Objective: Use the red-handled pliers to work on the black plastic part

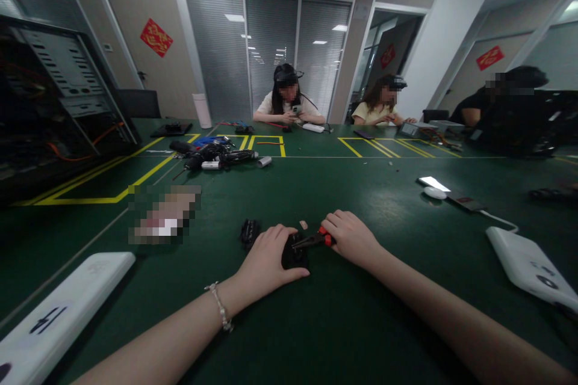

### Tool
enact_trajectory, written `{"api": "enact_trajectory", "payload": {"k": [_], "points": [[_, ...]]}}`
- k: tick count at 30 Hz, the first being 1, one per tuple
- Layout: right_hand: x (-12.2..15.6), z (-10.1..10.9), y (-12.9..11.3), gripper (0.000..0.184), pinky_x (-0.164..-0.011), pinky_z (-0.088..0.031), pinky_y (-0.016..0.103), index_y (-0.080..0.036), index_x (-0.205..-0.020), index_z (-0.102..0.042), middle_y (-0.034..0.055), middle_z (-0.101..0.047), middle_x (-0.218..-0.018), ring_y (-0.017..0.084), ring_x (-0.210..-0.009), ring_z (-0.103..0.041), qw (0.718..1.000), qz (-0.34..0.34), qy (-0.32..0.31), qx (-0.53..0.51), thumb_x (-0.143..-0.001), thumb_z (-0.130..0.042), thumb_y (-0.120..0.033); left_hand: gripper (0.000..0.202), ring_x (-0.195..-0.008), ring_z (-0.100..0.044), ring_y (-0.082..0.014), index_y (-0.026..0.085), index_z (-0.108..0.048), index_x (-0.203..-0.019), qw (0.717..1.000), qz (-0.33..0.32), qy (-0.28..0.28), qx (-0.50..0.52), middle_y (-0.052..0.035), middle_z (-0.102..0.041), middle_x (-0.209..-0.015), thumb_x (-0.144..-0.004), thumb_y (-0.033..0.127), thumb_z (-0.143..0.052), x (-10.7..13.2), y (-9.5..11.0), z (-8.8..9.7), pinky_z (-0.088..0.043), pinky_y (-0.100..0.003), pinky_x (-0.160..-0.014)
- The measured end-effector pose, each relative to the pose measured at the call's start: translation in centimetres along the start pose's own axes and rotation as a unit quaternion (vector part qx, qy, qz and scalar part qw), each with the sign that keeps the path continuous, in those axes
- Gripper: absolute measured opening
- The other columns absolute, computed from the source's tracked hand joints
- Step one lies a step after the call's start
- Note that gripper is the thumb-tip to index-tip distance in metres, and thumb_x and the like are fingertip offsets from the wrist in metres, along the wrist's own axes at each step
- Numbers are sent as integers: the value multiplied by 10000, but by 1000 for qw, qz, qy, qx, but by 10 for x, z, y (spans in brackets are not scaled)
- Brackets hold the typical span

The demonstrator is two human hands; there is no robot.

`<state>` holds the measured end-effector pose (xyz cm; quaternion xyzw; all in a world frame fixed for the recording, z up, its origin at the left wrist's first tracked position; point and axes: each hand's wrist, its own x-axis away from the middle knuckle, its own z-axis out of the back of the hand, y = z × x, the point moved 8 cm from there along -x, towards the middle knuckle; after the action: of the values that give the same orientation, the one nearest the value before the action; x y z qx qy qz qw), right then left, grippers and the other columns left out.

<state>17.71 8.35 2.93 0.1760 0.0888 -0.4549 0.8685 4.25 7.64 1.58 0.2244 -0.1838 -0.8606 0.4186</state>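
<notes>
My left hand (pixel 266 258) is closed around a small black part (pixel 295 258) on the green table, its fingers over the far side and its thumb along the near side. The part's exact kind cannot be made out. Red-handled pliers (pixel 311 241) are gripped in my right hand (pixel 352 237), their dark jaws pointing left and reaching onto the top of the part. Whether the jaws pinch anything is too small to tell. Beyond my left hand lies another black ribbed piece (pixel 249 233). A small pale scrap (pixel 303 225) rests just past the pliers.
White power banks (pixel 74 313) (pixel 533 264) lie at both sides of the green table (pixel 343 325). Further off is a pile of cables and tools (pixel 217 153). An open computer case (pixel 67 90) stands at left. Several people (pixel 289 99) sit across the table.
</notes>
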Motion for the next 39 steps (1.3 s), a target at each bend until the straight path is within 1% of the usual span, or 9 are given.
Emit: {"api": "enact_trajectory", "payload": {"k": [9,17,22,32,36,39], "points": [[-1,-1,-1,209,-676,-339,289,-162,-850,-535,57,-548,-849,177,-776,-455,1000,-3,-15,14,-643,-565,-182,649,-988,-464,-263,221,-419,-1127,1000,-10,9,-11,-61,-490,-1076,-592,526,-624,0,2,2,-364,-417,-854],[0,0,2,205,-680,-348,296,-164,-847,-534,56,-548,-846,178,-771,-460,1000,1,-1,11,-643,-554,-162,622,-994,-463,-256,232,-414,-1130,1000,-5,5,-7,-49,-492,-1078,-613,507,-623,0,3,3,-370,-416,-855],[1,-2,3,236,-698,-353,300,-165,-861,-532,51,-548,-861,182,-790,-458,1000,-1,-4,12,-628,-567,-159,629,-1008,-457,-264,236,-411,-1136,1000,-5,3,-1,-53,-489,-1093,-611,502,-632,1,5,3,-373,-426,-855],[1,-3,2,223,-694,-356,297,-165,-856,-540,50,-554,-859,176,-786,-464,1000,1,-1,3,-634,-560,-151,628,-988,-465,-265,227,-417,-1127,1000,-9,4,0,-55,-493,-1065,-596,470,-649,0,6,4,-376,-430,-850],[1,-2,2,210,-672,-355,293,-161,-842,-542,55,-557,-849,175,-770,-465,1000,2,-4,7,-633,-553,-143,608,-976,-467,-262,220,-423,-1114,1000,-16,9,-5,-62,-489,-1060,-594,430,-656,1,8,4,-370,-425,-859],[1,-3,3,208,-658,-351,294,-162,-836,-541,54,-556,-832,175,-757,-464,1000,2,-4,10,-629,-553,-145,602,-988,-464,-266,219,-418,-1117,1000,-16,6,-2,-64,-484,-1075,-604,435,-648,2,8,3,-366,-428,-864]]}}
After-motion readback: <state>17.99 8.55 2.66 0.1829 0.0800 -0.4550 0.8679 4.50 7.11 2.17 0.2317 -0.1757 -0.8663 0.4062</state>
